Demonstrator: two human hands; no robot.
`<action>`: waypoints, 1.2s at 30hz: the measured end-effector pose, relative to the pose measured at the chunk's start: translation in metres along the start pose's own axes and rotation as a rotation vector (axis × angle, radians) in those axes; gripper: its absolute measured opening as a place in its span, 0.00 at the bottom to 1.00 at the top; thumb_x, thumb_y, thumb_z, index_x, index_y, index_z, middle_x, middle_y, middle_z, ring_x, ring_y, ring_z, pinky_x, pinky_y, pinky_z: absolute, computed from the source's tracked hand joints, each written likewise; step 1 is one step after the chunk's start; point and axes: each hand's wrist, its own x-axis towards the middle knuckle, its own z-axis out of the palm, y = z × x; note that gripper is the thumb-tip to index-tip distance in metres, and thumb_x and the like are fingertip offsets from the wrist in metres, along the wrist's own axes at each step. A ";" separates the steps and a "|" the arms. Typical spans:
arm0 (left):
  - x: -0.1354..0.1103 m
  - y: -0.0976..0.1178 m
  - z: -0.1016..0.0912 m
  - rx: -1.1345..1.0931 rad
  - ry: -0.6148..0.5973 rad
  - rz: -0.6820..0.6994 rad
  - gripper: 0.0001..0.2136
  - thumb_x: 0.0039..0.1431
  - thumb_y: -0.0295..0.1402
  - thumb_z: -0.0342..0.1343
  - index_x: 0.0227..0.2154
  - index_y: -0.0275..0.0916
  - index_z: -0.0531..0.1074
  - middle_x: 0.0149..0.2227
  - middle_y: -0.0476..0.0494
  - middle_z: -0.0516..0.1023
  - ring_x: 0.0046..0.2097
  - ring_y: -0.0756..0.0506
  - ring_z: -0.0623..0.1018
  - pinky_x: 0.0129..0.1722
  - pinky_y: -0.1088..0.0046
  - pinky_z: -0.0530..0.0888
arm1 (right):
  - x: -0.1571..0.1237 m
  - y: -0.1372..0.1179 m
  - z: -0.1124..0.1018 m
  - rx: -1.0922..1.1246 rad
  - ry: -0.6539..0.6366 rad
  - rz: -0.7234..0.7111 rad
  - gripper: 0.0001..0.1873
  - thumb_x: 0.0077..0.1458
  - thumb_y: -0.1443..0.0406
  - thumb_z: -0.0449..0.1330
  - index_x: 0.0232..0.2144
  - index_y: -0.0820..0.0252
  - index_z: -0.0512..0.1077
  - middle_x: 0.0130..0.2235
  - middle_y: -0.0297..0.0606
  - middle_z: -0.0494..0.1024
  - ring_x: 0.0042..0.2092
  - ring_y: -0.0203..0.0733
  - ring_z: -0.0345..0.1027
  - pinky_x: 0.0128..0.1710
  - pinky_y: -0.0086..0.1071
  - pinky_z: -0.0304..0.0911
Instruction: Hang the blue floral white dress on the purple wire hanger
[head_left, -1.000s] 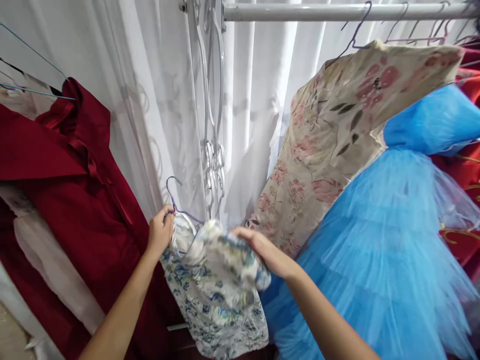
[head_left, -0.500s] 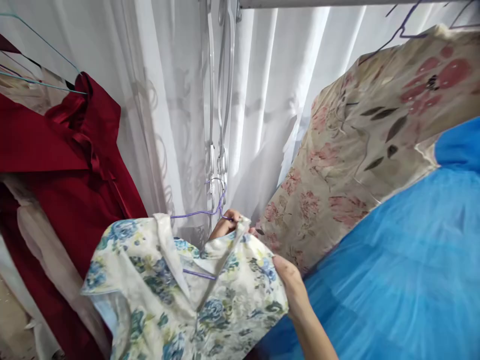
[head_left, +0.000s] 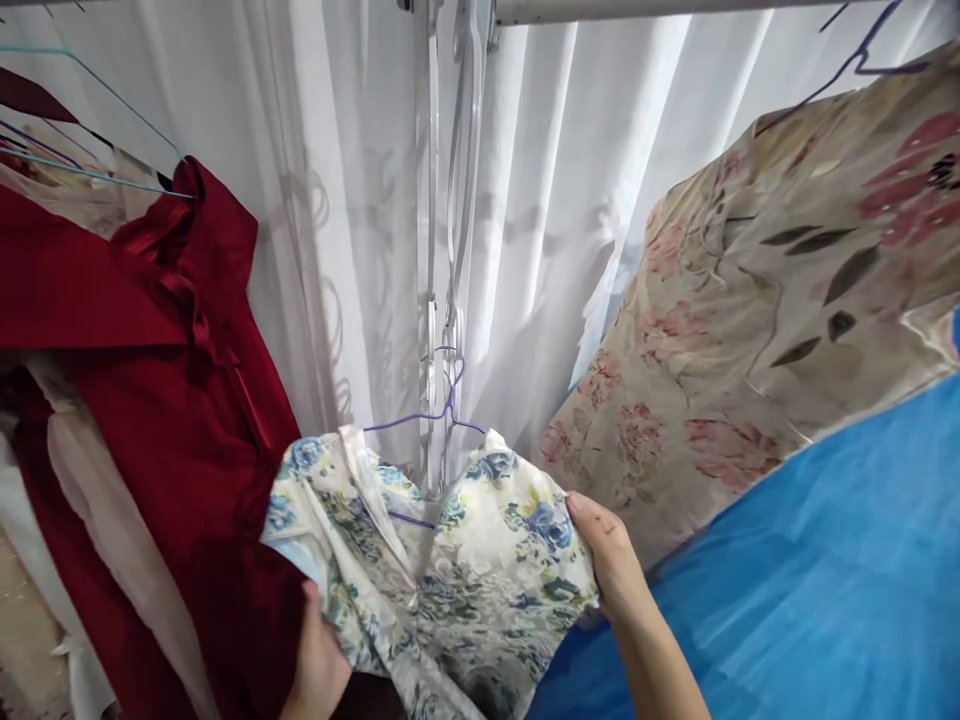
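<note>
A white dress with blue and yellow-green flowers hangs on a purple wire hanger in front of me. The hanger's hook sits on a white metal piece in the middle. My right hand grips the dress at its right shoulder edge, its thumb on top and its other fingers behind the cloth. Low on the left, my left hand is closed on the dress's left side below the sleeve opening. Its fingers are partly hidden by the fabric.
Dark red garments hang at the left on thin hangers. To the right hangs a beige dress with pink flowers, with a bright blue gauzy skirt in front of it. White curtains hang behind, below a metal rail.
My left hand has left the right shoulder by the hanger and come down to the dress's left side. My right hand keeps its hold. The view has shifted slightly left.
</note>
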 end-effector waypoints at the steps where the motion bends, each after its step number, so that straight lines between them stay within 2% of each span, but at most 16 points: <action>1: -0.003 -0.017 -0.004 -0.028 0.015 -0.060 0.34 0.38 0.70 0.54 0.37 0.47 0.78 0.42 0.37 0.82 0.48 0.32 0.80 0.48 0.53 0.76 | -0.002 0.007 -0.005 -0.015 0.040 -0.015 0.16 0.54 0.50 0.63 0.30 0.56 0.75 0.27 0.40 0.80 0.28 0.50 0.73 0.23 0.35 0.64; 2: -0.006 -0.031 -0.006 0.004 0.012 -0.076 0.31 0.35 0.63 0.63 0.37 0.44 0.78 0.41 0.37 0.82 0.49 0.32 0.79 0.50 0.55 0.75 | -0.004 0.015 -0.010 -0.026 0.106 -0.049 0.16 0.54 0.50 0.63 0.32 0.56 0.76 0.29 0.39 0.80 0.29 0.50 0.73 0.23 0.35 0.64; 4: -0.013 -0.047 -0.006 0.078 -0.040 -0.085 0.30 0.33 0.54 0.70 0.38 0.39 0.78 0.42 0.34 0.82 0.50 0.30 0.79 0.52 0.55 0.74 | -0.011 0.037 -0.020 -0.032 0.330 -0.181 0.16 0.55 0.50 0.63 0.36 0.55 0.75 0.31 0.38 0.80 0.32 0.48 0.72 0.26 0.34 0.65; 7: -0.022 -0.046 -0.008 0.160 -0.122 -0.080 0.28 0.39 0.49 0.69 0.41 0.34 0.77 0.46 0.32 0.80 0.54 0.29 0.76 0.56 0.54 0.71 | -0.034 0.077 -0.019 -0.077 0.749 -0.380 0.15 0.57 0.52 0.61 0.39 0.55 0.74 0.35 0.37 0.77 0.35 0.44 0.69 0.32 0.32 0.65; 9: -0.027 -0.038 -0.012 0.178 -0.163 -0.072 0.27 0.42 0.47 0.69 0.43 0.35 0.77 0.49 0.33 0.79 0.57 0.31 0.74 0.57 0.57 0.70 | -0.055 0.104 -0.001 -0.167 0.841 -0.391 0.13 0.58 0.52 0.59 0.34 0.55 0.73 0.34 0.37 0.75 0.36 0.43 0.67 0.35 0.33 0.63; 10: -0.029 -0.034 -0.015 0.180 -0.187 -0.064 0.27 0.43 0.47 0.68 0.44 0.36 0.77 0.50 0.34 0.79 0.57 0.32 0.74 0.57 0.58 0.71 | -0.064 0.115 0.014 -0.219 0.784 -0.351 0.14 0.59 0.52 0.58 0.31 0.55 0.72 0.33 0.37 0.74 0.36 0.44 0.65 0.36 0.33 0.62; 11: -0.031 -0.031 -0.018 0.182 -0.206 -0.063 0.26 0.44 0.47 0.68 0.44 0.36 0.77 0.50 0.34 0.79 0.58 0.32 0.74 0.57 0.59 0.71 | -0.071 0.125 0.030 -0.254 0.629 -0.283 0.17 0.60 0.51 0.57 0.28 0.55 0.71 0.30 0.37 0.72 0.34 0.44 0.64 0.35 0.34 0.62; 13: -0.035 -0.025 -0.023 0.189 -0.239 -0.072 0.25 0.43 0.47 0.68 0.42 0.37 0.77 0.50 0.34 0.79 0.58 0.33 0.74 0.56 0.61 0.72 | -0.079 0.139 0.066 -0.273 0.203 -0.127 0.20 0.61 0.48 0.54 0.27 0.56 0.69 0.27 0.36 0.71 0.30 0.44 0.63 0.32 0.36 0.60; 15: -0.039 -0.022 -0.027 0.205 -0.258 -0.070 0.25 0.42 0.47 0.68 0.41 0.37 0.77 0.51 0.34 0.78 0.58 0.33 0.74 0.57 0.61 0.71 | -0.076 0.147 0.096 -0.303 -0.014 -0.056 0.19 0.61 0.48 0.54 0.30 0.56 0.67 0.27 0.35 0.70 0.30 0.43 0.63 0.32 0.35 0.59; 18: -0.041 -0.020 -0.032 0.251 -0.288 -0.051 0.24 0.44 0.46 0.68 0.43 0.38 0.76 0.52 0.34 0.77 0.58 0.33 0.73 0.58 0.61 0.70 | -0.064 0.153 0.121 -0.420 -0.003 -0.095 0.19 0.61 0.48 0.55 0.28 0.55 0.63 0.25 0.31 0.67 0.28 0.41 0.59 0.31 0.33 0.55; 22: -0.036 -0.022 -0.043 0.291 -0.288 0.043 0.24 0.50 0.45 0.65 0.48 0.39 0.72 0.52 0.35 0.76 0.58 0.34 0.73 0.57 0.62 0.71 | -0.059 0.153 0.118 -0.473 -0.010 -0.111 0.23 0.62 0.49 0.54 0.22 0.56 0.61 0.21 0.31 0.65 0.25 0.38 0.57 0.28 0.32 0.51; 26: -0.032 -0.024 -0.038 0.341 0.118 0.401 0.29 0.54 0.44 0.62 0.56 0.43 0.61 0.54 0.36 0.70 0.54 0.37 0.73 0.51 0.61 0.72 | -0.064 0.142 0.106 -0.280 -0.059 0.016 0.24 0.58 0.48 0.58 0.20 0.58 0.65 0.17 0.29 0.63 0.21 0.35 0.53 0.24 0.30 0.46; 27: -0.033 -0.024 -0.032 0.385 0.155 0.472 0.27 0.54 0.43 0.62 0.55 0.43 0.61 0.52 0.36 0.70 0.52 0.37 0.73 0.50 0.61 0.72 | -0.066 0.138 0.105 -0.213 -0.084 0.061 0.23 0.56 0.48 0.60 0.20 0.58 0.66 0.16 0.29 0.63 0.20 0.34 0.52 0.23 0.30 0.44; 28: -0.034 -0.023 -0.022 0.439 0.114 0.513 0.25 0.55 0.42 0.61 0.53 0.43 0.62 0.50 0.36 0.70 0.50 0.37 0.73 0.49 0.61 0.71 | -0.067 0.135 0.105 -0.144 -0.104 0.107 0.21 0.55 0.49 0.61 0.21 0.59 0.68 0.16 0.28 0.63 0.19 0.33 0.50 0.22 0.29 0.42; 32: -0.035 -0.019 0.025 0.529 -0.323 0.500 0.14 0.60 0.38 0.55 0.48 0.44 0.67 0.45 0.37 0.74 0.47 0.38 0.75 0.48 0.61 0.71 | -0.070 0.126 0.105 0.112 -0.115 0.262 0.17 0.51 0.54 0.66 0.22 0.61 0.72 0.14 0.28 0.64 0.17 0.29 0.46 0.20 0.28 0.35; 36: -0.025 -0.018 0.055 0.536 -0.428 0.540 0.07 0.62 0.35 0.51 0.41 0.44 0.69 0.37 0.40 0.75 0.40 0.40 0.76 0.41 0.64 0.72 | -0.050 0.101 0.096 0.221 -0.173 0.377 0.15 0.49 0.57 0.67 0.22 0.64 0.74 0.12 0.27 0.63 0.14 0.26 0.41 0.17 0.28 0.31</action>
